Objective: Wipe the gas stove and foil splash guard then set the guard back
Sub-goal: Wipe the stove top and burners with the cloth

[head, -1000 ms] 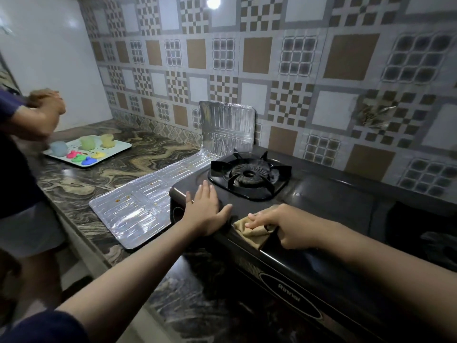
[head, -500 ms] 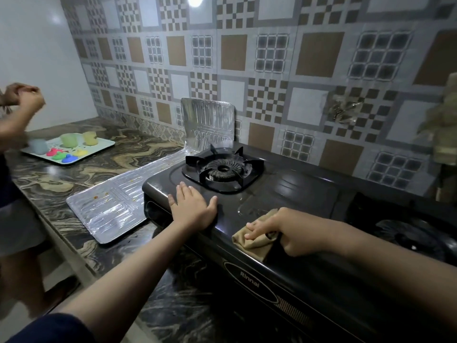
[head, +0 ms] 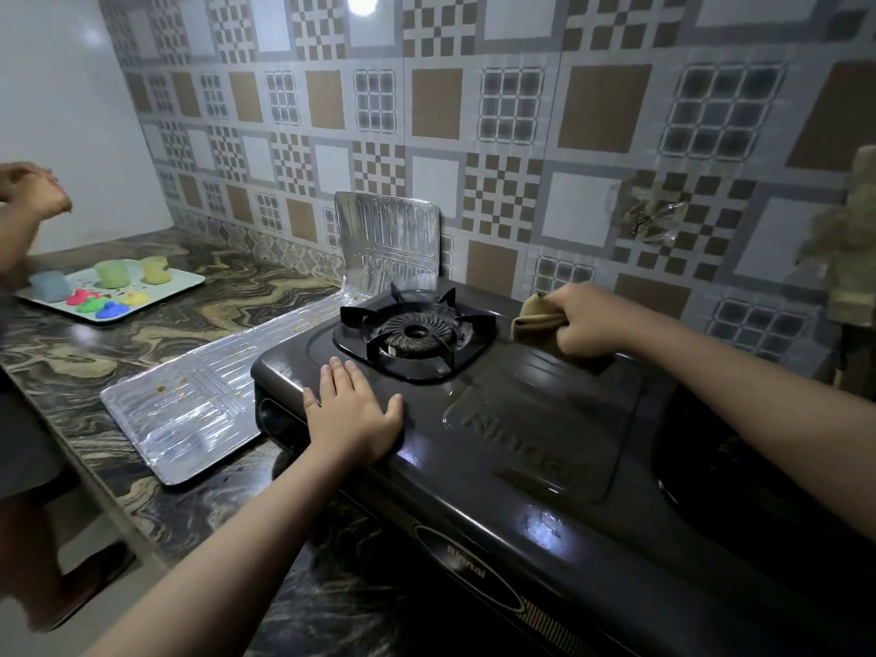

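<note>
A black gas stove (head: 545, 448) sits on the marble counter, its left burner grate (head: 415, 331) in the middle of the view. My left hand (head: 353, 412) lies flat, fingers spread, on the stove's front left corner. At the back of the stove top, just right of the burner, my right hand (head: 592, 324) is closed on a tan cloth (head: 533, 320). The foil splash guard (head: 199, 395) lies flat on the counter left of the stove. Its far panel (head: 386, 244) stands upright against the tiled wall, and the flat part carries small brown spots.
A tray (head: 185, 282) with coloured cups and coloured blobs sits at the far left of the counter. Another person stands at the left edge, one hand (head: 33, 192) raised. The right burner (head: 768, 471) is dark. A crumpled clear bag (head: 652, 215) hangs on the tiled wall.
My right hand has slid the cloth from the stove's front edge back and to the right, past the burner. My left hand stayed on the corner. The view shifted right.
</note>
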